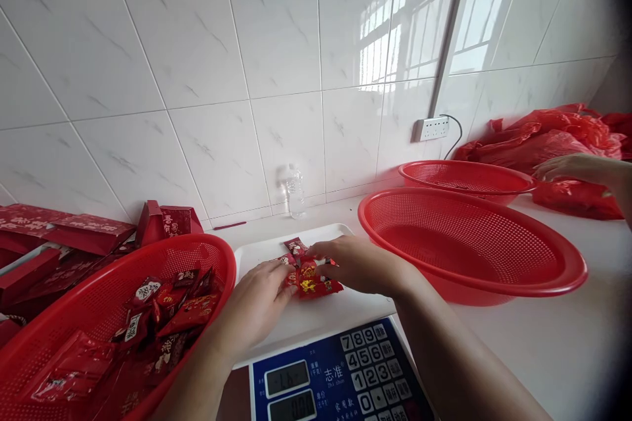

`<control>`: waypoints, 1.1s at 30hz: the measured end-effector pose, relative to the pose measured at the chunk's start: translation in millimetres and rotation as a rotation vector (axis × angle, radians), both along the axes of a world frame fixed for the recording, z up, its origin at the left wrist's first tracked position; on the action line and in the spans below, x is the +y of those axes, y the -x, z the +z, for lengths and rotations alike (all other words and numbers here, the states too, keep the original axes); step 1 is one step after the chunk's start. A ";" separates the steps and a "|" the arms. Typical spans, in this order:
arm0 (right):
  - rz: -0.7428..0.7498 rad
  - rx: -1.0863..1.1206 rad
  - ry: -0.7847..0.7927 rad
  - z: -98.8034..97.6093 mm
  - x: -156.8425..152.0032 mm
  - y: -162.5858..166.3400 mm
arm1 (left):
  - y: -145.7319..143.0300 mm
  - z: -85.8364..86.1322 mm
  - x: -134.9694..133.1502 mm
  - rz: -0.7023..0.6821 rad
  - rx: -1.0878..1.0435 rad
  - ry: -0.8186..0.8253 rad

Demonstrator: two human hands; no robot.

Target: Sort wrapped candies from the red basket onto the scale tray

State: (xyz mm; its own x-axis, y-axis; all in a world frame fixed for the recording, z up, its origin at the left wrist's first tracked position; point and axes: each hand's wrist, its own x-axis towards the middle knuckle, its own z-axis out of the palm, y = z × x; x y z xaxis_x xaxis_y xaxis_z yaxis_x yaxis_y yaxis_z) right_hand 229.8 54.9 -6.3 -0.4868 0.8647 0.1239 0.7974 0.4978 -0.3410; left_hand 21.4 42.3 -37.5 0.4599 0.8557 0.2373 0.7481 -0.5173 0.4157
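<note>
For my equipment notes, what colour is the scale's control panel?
The control panel is blue, seen best in the head view.

The right hand (363,264) partly hides red packets (311,281) at center. A blue scale (328,388) runs off the bottom edge.

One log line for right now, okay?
left hand: on red packets | right hand: on red packets | red packets: on white tray

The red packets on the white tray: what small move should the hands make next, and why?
Perhaps bring the fingers slightly inward to gather the red packets more snugly. The packets lie loosely bunched on the white tray, with the left hand and right hand at opposite sides, fingertips already at them.
</note>
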 end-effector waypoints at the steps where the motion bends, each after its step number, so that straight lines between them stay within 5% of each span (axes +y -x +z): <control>1: 0.014 -0.002 0.005 -0.3 0.3 0.5 | 0.0 -0.3 -0.4 -0.019 0.014 -0.004; 7: 0.072 0.005 0.029 0.3 1.3 0.4 | 0.2 -0.2 -2.7 -0.051 0.029 -0.003; 12: -0.045 0.028 0.005 -2.8 9.2 -9.1 | 0.5 -1.1 -4.8 -0.006 0.036 0.026; 20: 0.014 0.026 0.088 -11.3 18.8 -7.5 | 1.2 1.3 -6.8 -0.174 0.143 0.223; 33: 0.011 0.004 0.075 -6.1 10.8 -6.6 | 4.6 -3.2 -5.9 -0.167 0.085 0.136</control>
State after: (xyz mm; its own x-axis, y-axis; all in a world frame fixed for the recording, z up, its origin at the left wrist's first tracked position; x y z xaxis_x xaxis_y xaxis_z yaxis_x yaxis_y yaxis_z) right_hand 236.4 65.7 -12.4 -0.4957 0.8663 0.0608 0.7908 0.4792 -0.3807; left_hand 16.8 36.4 -40.6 0.6111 0.7875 0.0799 0.6919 -0.5805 0.4293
